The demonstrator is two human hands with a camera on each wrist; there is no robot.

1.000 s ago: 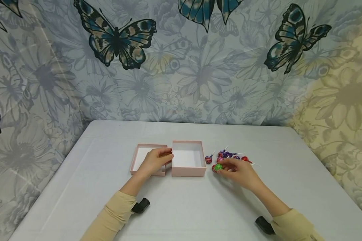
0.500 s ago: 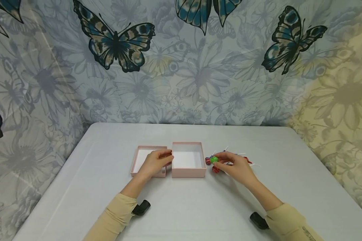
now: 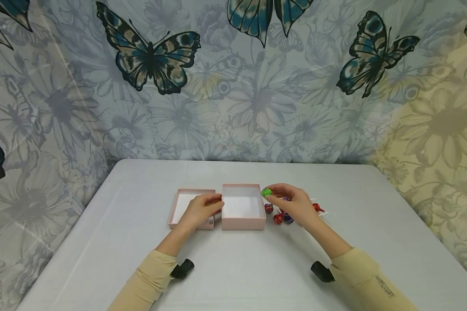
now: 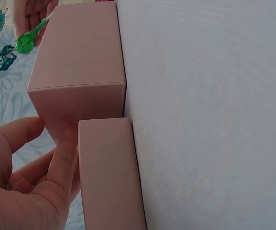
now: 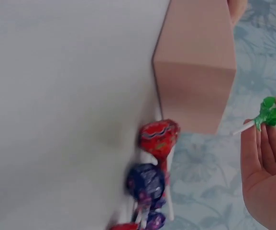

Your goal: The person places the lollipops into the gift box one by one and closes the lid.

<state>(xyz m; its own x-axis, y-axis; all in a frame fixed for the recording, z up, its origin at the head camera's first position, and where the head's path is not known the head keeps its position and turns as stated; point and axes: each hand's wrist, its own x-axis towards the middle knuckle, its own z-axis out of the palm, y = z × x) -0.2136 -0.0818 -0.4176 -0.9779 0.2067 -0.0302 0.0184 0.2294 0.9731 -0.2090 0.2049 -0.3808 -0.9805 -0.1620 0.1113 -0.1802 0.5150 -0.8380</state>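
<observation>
My right hand (image 3: 293,205) pinches a green-wrapped lollipop (image 3: 267,192) between thumb and fingertips, raised near the right rim of a pink box (image 3: 243,223). In the right wrist view the white stick of this lollipop (image 5: 270,112) points away from the fingers. My left hand (image 3: 199,209) reaches over the shallow pink lid (image 3: 173,205), and its fingertips touch the left wall of the box. The left wrist view shows these relaxed fingers (image 4: 63,158) against the box side. White inside, the box holds nothing that I can see.
Red and purple lollipops (image 3: 278,219) lie right of the box, partly under my right hand. One red lollipop (image 3: 269,208) sits close to the box wall. A white table (image 3: 233,268) carries everything, with a butterfly-patterned cloth (image 3: 233,108) behind.
My right hand has lifted the green lollipop from the pile and carried it up and left toward the box. The left hand stays at the box wall.
</observation>
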